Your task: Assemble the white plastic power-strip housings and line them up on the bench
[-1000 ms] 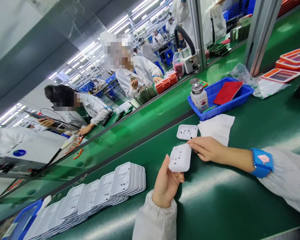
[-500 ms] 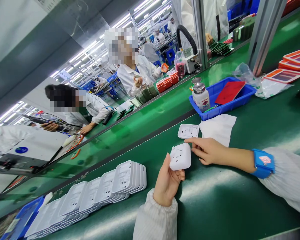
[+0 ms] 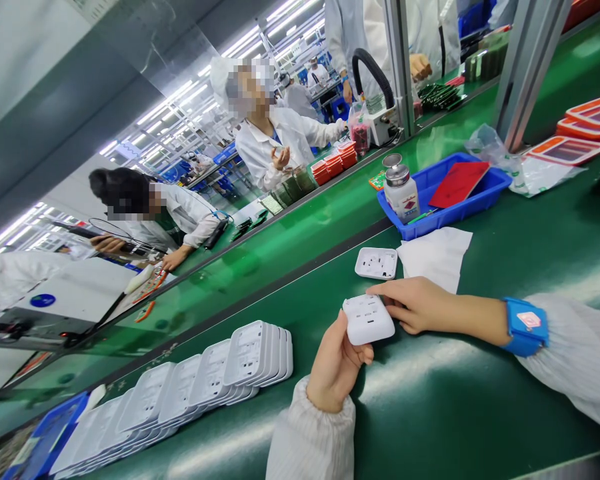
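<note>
A white plastic housing [image 3: 370, 320] with rounded corners and small slots is in my left hand [image 3: 336, 363], tilted, with the thumb on its left edge and fingers underneath. My right hand [image 3: 415, 303] grips the upper right corner of the same housing, its index finger lying along the top edge. Just beyond, a second white plastic shell [image 3: 376, 263] with small holes lies on the green work surface. Beside it is a white wipe [image 3: 435, 257], partly behind my right hand. Stacked white plastic shells [image 3: 247, 353] run in an overlapping row at the left.
A blue tray [image 3: 460, 207] holds a white pump bottle [image 3: 401, 190] and a red sheet [image 3: 459, 185]. Orange-rimmed panels [image 3: 567, 150] lie at the right near a metal post [image 3: 530, 73]. Another blue tray [image 3: 45, 433] stands lower left. Co-workers [image 3: 275, 140] sit across the green line.
The housing has turned and tipped in my left hand, its slotted face now more toward me and slightly right. My right fingers have come down onto its corner.
</note>
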Demonstrator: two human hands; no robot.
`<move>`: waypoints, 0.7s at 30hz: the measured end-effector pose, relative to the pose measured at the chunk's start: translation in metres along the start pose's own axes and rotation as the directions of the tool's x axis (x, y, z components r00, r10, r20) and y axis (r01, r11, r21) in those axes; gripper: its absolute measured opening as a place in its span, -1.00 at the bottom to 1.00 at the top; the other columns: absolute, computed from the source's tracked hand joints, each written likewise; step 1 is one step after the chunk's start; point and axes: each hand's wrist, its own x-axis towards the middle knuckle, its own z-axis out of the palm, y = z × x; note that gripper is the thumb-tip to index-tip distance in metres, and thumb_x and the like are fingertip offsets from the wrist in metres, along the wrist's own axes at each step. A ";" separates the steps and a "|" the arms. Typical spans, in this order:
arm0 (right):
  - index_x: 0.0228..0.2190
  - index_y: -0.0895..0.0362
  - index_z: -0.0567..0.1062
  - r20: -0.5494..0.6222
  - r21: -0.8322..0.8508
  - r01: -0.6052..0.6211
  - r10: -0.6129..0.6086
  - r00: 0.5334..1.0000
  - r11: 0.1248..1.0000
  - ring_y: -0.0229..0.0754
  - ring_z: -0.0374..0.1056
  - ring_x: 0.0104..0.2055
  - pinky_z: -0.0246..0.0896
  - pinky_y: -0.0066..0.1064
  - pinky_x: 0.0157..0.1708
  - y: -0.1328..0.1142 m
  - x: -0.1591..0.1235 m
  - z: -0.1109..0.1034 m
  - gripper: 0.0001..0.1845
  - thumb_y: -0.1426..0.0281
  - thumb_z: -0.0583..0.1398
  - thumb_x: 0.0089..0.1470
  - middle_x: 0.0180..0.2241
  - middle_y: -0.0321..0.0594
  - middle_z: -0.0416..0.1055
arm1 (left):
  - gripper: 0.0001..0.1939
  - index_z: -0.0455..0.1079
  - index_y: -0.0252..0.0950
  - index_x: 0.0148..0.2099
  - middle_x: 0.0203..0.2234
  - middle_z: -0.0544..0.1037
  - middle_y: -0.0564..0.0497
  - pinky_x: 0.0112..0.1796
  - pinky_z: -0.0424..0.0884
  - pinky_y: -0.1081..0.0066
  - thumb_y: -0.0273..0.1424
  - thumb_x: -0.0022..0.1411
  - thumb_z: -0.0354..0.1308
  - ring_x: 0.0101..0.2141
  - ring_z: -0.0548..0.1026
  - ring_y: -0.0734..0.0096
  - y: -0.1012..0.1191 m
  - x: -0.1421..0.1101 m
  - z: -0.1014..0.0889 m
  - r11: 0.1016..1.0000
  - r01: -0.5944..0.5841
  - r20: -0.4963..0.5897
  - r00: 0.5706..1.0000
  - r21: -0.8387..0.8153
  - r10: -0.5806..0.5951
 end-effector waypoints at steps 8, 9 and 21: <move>-0.01 0.12 0.38 -0.003 -0.009 -0.021 0.021 1.000 1.000 -0.12 0.44 -0.33 0.21 -0.43 -0.41 -0.001 0.001 0.000 -0.58 0.45 0.06 0.06 -0.27 -0.20 0.52 | -0.54 0.45 -0.40 -0.28 -0.70 0.46 0.05 -0.67 0.35 0.57 -0.05 0.02 0.26 -0.71 0.42 0.51 -0.003 0.002 -0.003 0.999 -0.009 0.047 0.999 0.047 0.006; 0.02 0.15 0.35 -0.001 -0.008 -0.036 0.035 0.999 0.999 -0.10 0.44 -0.32 0.22 -0.42 -0.40 0.000 0.001 0.001 -0.53 0.46 0.08 0.03 -0.24 -0.18 0.51 | -0.54 0.44 -0.40 -0.27 -0.68 0.47 0.05 -0.64 0.37 0.56 -0.05 0.04 0.24 -0.69 0.43 0.50 -0.003 0.001 -0.003 0.997 -0.024 0.051 0.998 0.068 0.020; 0.16 0.09 0.21 0.059 0.021 -0.121 0.120 0.991 0.992 0.01 0.40 -0.15 0.25 -0.35 -0.25 0.002 0.001 -0.004 -0.10 0.53 0.20 -0.32 0.00 -0.13 0.39 | -0.61 0.38 -0.41 -0.24 -0.55 0.50 -0.03 -0.44 0.36 0.50 -0.12 0.14 0.19 -0.51 0.46 0.47 -0.001 -0.006 0.008 0.940 -0.024 0.031 0.999 0.342 0.014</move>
